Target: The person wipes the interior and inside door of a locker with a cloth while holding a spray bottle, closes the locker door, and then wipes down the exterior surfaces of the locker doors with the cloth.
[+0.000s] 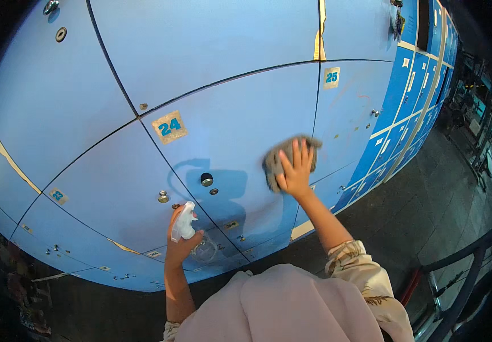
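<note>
Blue locker doors [246, 98] fill the view in front of me. My right hand [298, 171] presses a grey-brown cloth [275, 164] flat against the door marked 24, close to its seam with door 25. The fingers are slightly spread over the cloth. Lower left, my left hand [181, 246] grips a clear spray bottle [205, 248] by the neck, under its white trigger head [184, 224]. The bottle and hand cast a shadow on the door. Between the hands are a round black-and-metal knob [206, 179] and a small keyhole lock [214, 191].
Further knobs, such as a metal one [163, 196], stick out from the doors. Keys [399, 25] hang at the upper right. More blue lockers [404, 102] continue rightward above a dark tiled floor [417, 179]. A dark metal frame [464, 278] stands at the lower right.
</note>
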Tool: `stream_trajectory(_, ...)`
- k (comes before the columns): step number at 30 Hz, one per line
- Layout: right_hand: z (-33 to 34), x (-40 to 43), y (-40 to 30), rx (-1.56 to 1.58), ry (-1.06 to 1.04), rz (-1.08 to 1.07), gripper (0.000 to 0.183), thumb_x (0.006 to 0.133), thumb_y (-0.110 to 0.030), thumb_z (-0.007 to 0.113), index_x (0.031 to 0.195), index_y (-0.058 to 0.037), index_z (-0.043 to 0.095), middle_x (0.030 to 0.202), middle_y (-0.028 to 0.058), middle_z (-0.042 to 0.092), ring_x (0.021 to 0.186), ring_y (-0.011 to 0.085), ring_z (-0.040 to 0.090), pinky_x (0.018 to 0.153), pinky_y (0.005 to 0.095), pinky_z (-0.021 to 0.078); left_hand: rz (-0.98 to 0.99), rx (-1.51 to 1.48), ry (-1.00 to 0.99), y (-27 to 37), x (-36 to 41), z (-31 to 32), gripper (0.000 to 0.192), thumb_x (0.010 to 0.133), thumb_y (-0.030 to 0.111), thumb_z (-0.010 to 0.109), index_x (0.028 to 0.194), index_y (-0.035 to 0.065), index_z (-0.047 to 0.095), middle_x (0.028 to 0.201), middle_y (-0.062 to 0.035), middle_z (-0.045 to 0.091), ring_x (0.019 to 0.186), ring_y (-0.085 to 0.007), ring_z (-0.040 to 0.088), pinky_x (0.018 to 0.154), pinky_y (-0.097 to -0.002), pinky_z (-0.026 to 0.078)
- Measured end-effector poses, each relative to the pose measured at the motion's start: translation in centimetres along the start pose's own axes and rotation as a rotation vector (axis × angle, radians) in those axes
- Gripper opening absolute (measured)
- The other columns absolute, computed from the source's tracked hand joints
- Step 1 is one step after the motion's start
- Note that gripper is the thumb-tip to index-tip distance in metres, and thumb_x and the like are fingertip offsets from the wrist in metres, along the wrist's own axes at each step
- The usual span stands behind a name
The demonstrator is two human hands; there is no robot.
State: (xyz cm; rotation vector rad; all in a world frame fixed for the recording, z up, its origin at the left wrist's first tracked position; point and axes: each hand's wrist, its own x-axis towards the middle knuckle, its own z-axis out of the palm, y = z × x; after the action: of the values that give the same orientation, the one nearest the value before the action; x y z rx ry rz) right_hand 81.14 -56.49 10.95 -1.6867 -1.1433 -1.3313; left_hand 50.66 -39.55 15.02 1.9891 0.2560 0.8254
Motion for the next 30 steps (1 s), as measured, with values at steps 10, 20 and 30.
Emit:
stream_trajectory(10,-0.3,-16.8,-1.3,0.074,-0.600,0.134,0.056,0.080,-0.029,0.056,0.131,-0.0128,0.040,0.143,0.0277,0.015,0.126,0.0536,0.018,0.095,0.0677,0.0169,-0.116,-0.081,-0.017,0.0,-0.2,-0.3,0.068,0.060,0.004,0.065,0.124,0.0032,0.045,0.105,-0.0034,0.049,0.096,-0.0141,0.046,0.083,-0.0280,0.037)
stream_trajectory(20,-1.8,12.8,-2.5,0.071,0.089,0.000,0.051,0.074,-0.029,0.049,0.125,-0.0233,0.053,0.143,0.0180,0.025,0.130,0.0360,0.026,0.098,0.0644,0.0118,-0.167,-0.051,0.030,0.4,-0.5,-0.4,0.069,0.060,0.005,0.068,0.125,0.0039,0.046,0.105,-0.0033,0.052,0.096,-0.0149,0.048,0.083,-0.0280,0.039)
stream_trajectory(30,-2.7,23.8,-2.7,0.020,0.351,-0.078,0.048,0.075,-0.029,0.049,0.123,-0.0263,0.054,0.140,0.0113,0.035,0.129,0.0319,0.030,0.098,0.0609,0.0178,-0.095,-0.034,0.015,0.9,-0.2,0.2,0.056,0.064,-0.003,0.066,0.117,0.0045,0.048,0.101,-0.0008,0.049,0.084,-0.0089,0.045,0.072,-0.0228,0.039)
